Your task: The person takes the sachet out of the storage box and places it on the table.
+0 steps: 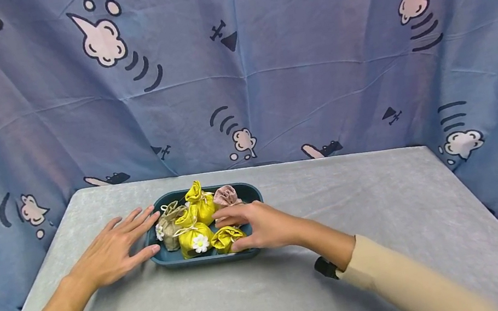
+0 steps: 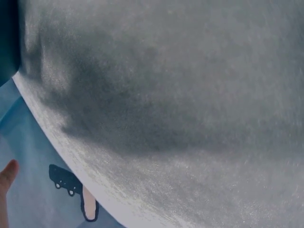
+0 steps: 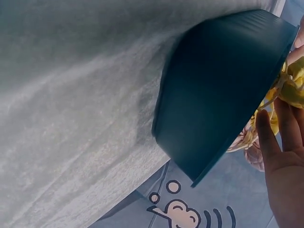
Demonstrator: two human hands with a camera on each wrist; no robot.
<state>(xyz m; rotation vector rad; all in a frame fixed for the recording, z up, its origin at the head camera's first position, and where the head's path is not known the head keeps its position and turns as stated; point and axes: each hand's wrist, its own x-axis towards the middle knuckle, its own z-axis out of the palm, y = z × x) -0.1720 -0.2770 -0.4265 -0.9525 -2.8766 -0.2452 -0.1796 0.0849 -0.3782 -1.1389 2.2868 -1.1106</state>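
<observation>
A dark teal tray [image 1: 183,261] holds several small drawstring pouches. My right hand [image 1: 268,225] reaches over its right end and grips a yellow pouch [image 1: 225,236] at the front right, thumb in front and fingers behind. In the right wrist view, the fingers of that hand [image 3: 287,190] curl about the yellow pouch [image 3: 292,88] just above the rim. My left hand [image 1: 111,252] lies at the tray's left end, fingers straight and spread, fingertips right at the rim. The left wrist view catches only one fingertip [image 2: 8,175] and the tray's wall [image 2: 7,42].
Beside the gripped pouch are a pink pouch [image 1: 225,196], a yellow pouch with a white flower [image 1: 189,239], another yellow pouch [image 1: 203,208] and an olive-beige pouch [image 1: 169,230]. A grey cloth covers the table [image 1: 364,213]. Behind it hangs a blue printed curtain [image 1: 316,82].
</observation>
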